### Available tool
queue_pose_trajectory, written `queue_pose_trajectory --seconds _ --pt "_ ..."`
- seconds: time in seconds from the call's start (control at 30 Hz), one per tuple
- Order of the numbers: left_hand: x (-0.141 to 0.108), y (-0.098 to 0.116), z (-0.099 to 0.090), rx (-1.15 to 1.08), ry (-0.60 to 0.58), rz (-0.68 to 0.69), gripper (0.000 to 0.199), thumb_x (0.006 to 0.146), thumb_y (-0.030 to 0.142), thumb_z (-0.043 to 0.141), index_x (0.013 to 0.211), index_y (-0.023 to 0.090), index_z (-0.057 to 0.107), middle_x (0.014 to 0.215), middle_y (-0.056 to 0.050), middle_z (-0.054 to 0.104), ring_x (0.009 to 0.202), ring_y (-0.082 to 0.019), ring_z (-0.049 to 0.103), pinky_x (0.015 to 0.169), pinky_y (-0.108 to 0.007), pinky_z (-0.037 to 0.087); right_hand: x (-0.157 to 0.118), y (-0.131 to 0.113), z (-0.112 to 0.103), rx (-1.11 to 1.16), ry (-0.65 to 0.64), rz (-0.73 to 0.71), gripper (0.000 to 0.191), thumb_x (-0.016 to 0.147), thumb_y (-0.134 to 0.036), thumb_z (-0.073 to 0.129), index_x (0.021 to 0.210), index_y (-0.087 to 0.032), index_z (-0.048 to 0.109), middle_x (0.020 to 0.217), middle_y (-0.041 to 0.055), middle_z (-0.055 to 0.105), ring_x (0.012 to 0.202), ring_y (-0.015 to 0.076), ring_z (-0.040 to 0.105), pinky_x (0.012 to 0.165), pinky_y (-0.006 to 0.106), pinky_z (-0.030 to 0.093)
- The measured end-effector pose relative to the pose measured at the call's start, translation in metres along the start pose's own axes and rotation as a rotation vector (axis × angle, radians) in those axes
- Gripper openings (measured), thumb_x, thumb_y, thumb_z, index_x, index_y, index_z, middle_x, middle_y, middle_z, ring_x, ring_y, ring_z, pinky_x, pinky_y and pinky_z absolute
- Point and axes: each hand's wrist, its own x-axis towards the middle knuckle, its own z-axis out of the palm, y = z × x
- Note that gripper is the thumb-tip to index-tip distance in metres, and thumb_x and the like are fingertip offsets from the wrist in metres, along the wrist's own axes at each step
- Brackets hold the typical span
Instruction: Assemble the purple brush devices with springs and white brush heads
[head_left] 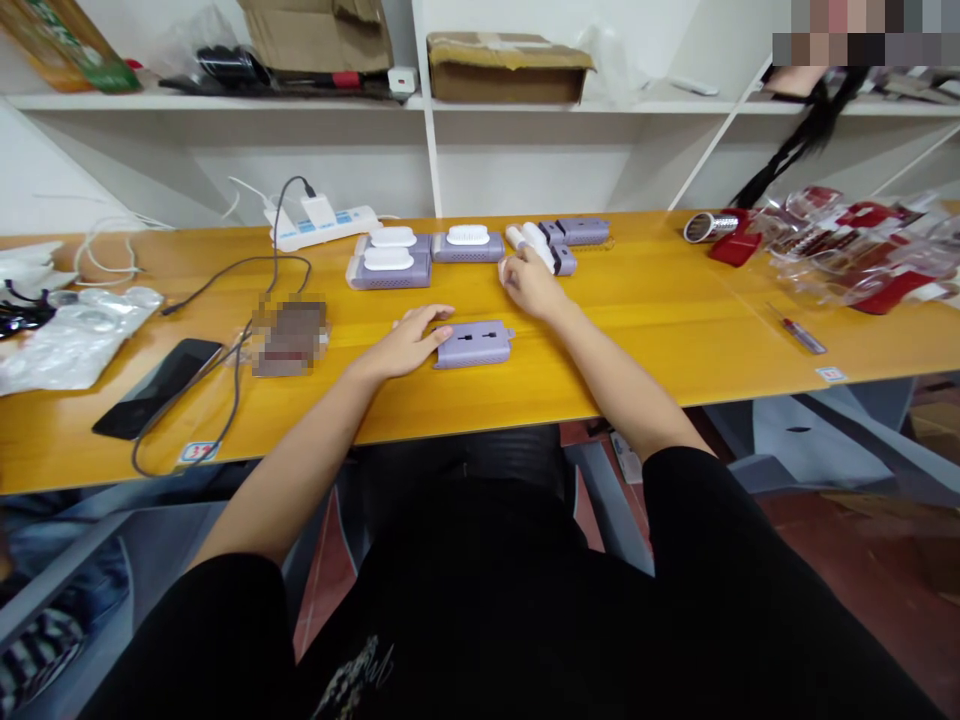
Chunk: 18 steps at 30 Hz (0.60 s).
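A light purple plastic casing (474,346) with two dark slots in its top lies near the front edge of the table. My left hand (411,343) rests beside its left end, fingers stretched out and the thumb touching the casing. Farther back, my right hand (534,284) is closed, fingers bent down next to white oval pieces (537,240); what the fingertips hold, if anything, is hidden. Behind and right of that hand sit darker purple casings (585,232). To its left stands a purple casing with a white oval piece (466,240) on top, and more white-topped purple casings (390,262) are beyond.
A white power strip (326,228) with a dark cable is at the back left. A phone (157,388) and plastic bags (90,335) lie left. On the right are a metal grater drum (709,228), red-and-clear plastic parts (862,245) and a screwdriver (801,332). Shelves hold cardboard boxes (510,80).
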Motion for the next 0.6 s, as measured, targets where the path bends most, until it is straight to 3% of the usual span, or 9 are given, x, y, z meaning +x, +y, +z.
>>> queue_pose_trajectory --seconds 0.07,0.23,0.3,0.47,0.6 --pt "0.002 -0.004 0.001 -0.025 0.021 0.010 0.058 0.112 0.063 0.054 0.158 0.029 0.063 0.166 -0.015 0.068 0.159 -0.037 0.058 0.138 -0.065 0.037 -0.003 -0.009 -0.001 0.096 -0.044 -0.113 0.008 0.098 -0.022 0.073 0.104 -0.020 0.077 0.139 0.0183 0.064 0.134 0.0374 0.066 0.129 0.060 0.050" --pt "0.008 -0.010 0.004 -0.124 0.103 -0.001 0.063 0.111 0.059 0.057 0.162 0.022 0.058 0.165 -0.019 0.066 0.150 -0.034 0.066 0.134 -0.059 0.047 -0.011 -0.037 -0.003 0.300 -0.113 -0.343 0.043 0.092 -0.019 0.075 0.134 -0.022 0.079 0.153 0.0156 0.063 0.147 0.0377 0.064 0.130 0.062 0.049" --pt "0.009 -0.009 0.004 -0.153 0.118 -0.001 0.062 0.112 0.058 0.056 0.161 0.020 0.059 0.165 -0.020 0.066 0.149 -0.034 0.067 0.133 -0.058 0.048 -0.014 -0.047 -0.002 0.366 -0.124 -0.361 0.052 0.092 -0.022 0.077 0.145 -0.025 0.077 0.160 0.0154 0.061 0.149 0.0372 0.063 0.130 0.062 0.049" --pt "0.010 -0.007 0.004 -0.173 0.102 0.011 0.055 0.112 0.050 0.056 0.160 0.023 0.064 0.165 -0.015 0.070 0.154 -0.034 0.065 0.136 -0.060 0.045 -0.014 -0.059 0.002 0.535 -0.185 -0.315 0.056 0.097 -0.037 0.081 0.152 -0.028 0.073 0.170 0.0150 0.058 0.128 0.0307 0.074 0.119 0.057 0.061" --pt "0.010 -0.008 0.004 -0.144 0.106 0.004 0.056 0.113 0.048 0.056 0.161 0.022 0.064 0.165 -0.016 0.070 0.153 -0.034 0.065 0.137 -0.060 0.045 -0.010 -0.050 0.007 0.541 -0.163 -0.254 0.083 0.085 -0.040 0.096 0.161 -0.029 0.066 0.174 0.0150 0.060 0.161 0.0399 0.057 0.136 0.066 0.046"
